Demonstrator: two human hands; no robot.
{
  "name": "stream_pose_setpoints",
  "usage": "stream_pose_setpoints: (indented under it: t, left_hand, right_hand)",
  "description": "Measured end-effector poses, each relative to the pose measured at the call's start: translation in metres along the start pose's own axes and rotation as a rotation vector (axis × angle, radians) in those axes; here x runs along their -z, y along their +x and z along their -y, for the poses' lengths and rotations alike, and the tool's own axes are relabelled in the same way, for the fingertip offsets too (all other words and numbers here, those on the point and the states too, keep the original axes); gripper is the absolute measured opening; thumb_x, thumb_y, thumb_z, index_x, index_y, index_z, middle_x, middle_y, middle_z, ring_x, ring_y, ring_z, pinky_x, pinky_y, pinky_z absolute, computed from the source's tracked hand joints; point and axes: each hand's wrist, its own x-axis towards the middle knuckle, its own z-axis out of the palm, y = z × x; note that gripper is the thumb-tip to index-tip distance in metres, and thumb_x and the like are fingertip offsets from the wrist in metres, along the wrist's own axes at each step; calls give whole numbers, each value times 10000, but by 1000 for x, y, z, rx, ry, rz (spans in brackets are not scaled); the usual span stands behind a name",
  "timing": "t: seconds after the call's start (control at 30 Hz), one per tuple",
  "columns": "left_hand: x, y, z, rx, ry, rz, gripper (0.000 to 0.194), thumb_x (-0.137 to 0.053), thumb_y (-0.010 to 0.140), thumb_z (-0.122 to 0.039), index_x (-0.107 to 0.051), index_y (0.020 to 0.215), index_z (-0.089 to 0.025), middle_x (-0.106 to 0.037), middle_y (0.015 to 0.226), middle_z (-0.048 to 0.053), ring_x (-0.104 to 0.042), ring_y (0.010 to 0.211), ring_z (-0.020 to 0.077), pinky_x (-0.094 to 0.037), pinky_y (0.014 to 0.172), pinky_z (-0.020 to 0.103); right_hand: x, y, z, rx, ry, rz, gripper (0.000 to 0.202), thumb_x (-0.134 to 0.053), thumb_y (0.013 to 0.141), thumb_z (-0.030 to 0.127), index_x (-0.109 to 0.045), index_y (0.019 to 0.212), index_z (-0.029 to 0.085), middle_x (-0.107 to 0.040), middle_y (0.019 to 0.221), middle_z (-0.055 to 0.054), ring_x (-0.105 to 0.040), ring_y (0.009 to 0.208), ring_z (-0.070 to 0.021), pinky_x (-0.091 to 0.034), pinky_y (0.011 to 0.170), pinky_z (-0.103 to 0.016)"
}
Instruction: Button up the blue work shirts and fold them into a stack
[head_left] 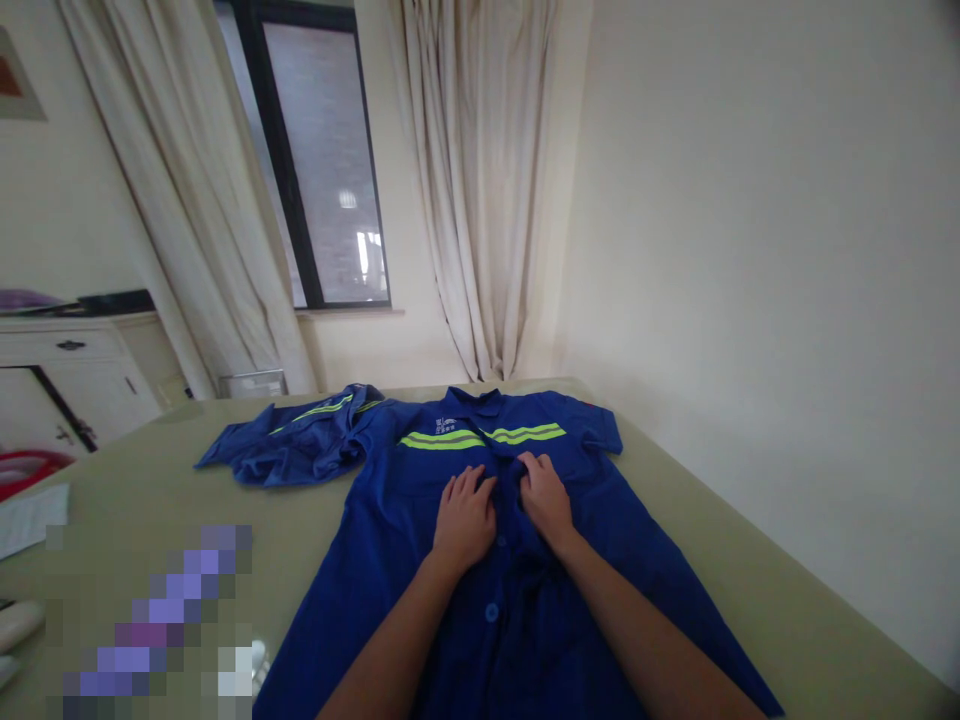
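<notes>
A blue short-sleeved work garment [375,560] with yellow-green reflective stripes lies spread on the table, collar at the far end. My left hand [465,517] rests on its front, left of the button line, with the fingers extended and slightly apart. Just right of the placket, my right hand [546,498] has its fingers curled on the front edge, pinching the cloth. A button [491,612] shows below the hands. Beside the left shoulder lies a second, crumpled blue garment [289,455] with similar stripes.
The pale green table [187,505] meets a wall on the right. Paper [34,518] and a red object [30,470] are at the left, with a blurred-out patch below them. Curtains, a window and a white cabinet [97,365] stand behind.
</notes>
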Motion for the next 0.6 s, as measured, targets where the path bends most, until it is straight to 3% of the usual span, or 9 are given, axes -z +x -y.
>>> stream_pose_setpoints:
  t: [0.1, 0.17, 0.27, 0.33, 0.4, 0.5, 0.6]
  left_hand:
    - [-3, -12, -6, -55, 64, 62, 548, -501, 890, -192, -562, 1429, -274, -494, 1563, 96, -365, 1487, 336, -194, 1228, 603]
    - [-4, -21, -10, -71, 125, 96, 515, -475, 908, -215, -578, 1412, -240, -456, 1587, 128, -337, 1501, 361, -197, 1216, 634]
    - [-1, -37, -13, -82, 181, 128, 509, -468, 905, -231, -581, 1401, -222, -448, 1588, 151, -334, 1500, 373, -208, 1210, 640]
    - [5, -45, -15, -93, 203, 154, 530, -489, 889, -239, -562, 1414, -239, -451, 1586, 148, -343, 1492, 381, -218, 1202, 645]
    - [15, -47, -16, -115, 220, 186, 539, -521, 870, -255, -556, 1408, -262, -461, 1579, 138, -367, 1474, 385, -248, 1188, 633]
    - [29, -33, -19, -67, 216, 215, 444, -552, 856, -268, -612, 1296, -277, -630, 1401, 111, -534, 1332, 333, -372, 1123, 517]
    - [32, -1, -17, 113, 205, 163, 289, -432, 941, -268, -649, 1130, -238, -741, 1088, 104, -682, 1061, 283, -482, 941, 422]
  right_hand:
    - [8, 3, 9, 208, -67, -22, 451, -491, 866, 62, -664, 1226, 274, -591, 1258, -106, -563, 1149, -252, -445, 926, -323]
    - [10, 12, 15, 266, -89, 57, 419, -502, 875, 73, -680, 1196, 273, -613, 1256, -91, -549, 1179, -252, -426, 959, -335]
    - [4, 30, 22, 173, -107, 222, 175, -554, 927, 218, -720, 974, 246, -681, 1048, -66, -624, 1000, -237, -446, 823, -319]
    - [-4, 39, 22, 134, -99, 271, 142, -619, 921, 333, -702, 862, 234, -684, 959, -49, -638, 885, -221, -425, 733, -298]
    - [-12, 43, 20, 117, -80, 267, 141, -645, 913, 367, -683, 879, 235, -683, 968, -35, -637, 859, -205, -393, 695, -278]
    - [-20, 39, 15, 87, -49, 248, 90, -606, 931, 305, -652, 994, 260, -685, 940, -6, -635, 838, -182, -347, 668, -257]
    - [-23, 36, 11, 57, -41, 223, 208, -575, 904, 202, -607, 1094, 281, -677, 848, 19, -630, 786, -176, -310, 644, -252]
